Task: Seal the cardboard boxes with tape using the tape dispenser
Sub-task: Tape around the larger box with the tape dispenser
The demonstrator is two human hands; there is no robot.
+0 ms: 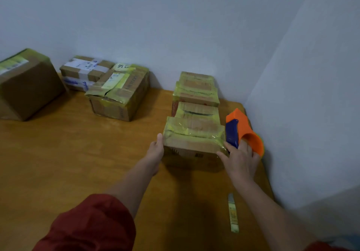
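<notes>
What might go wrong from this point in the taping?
1. The right hand holds the orange and blue tape dispenser against a corner of the small taped cardboard box, where the tape looks wrinkled; more creasing seems likely.
2. The left hand only presses one side, so the box may twist when tape is pulled.

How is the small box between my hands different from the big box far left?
The small box is covered in yellowish tape; the big box is mostly bare brown. The left hand touches the small box; the big box sits untouched. Both are cardboard, on the table.
</notes>
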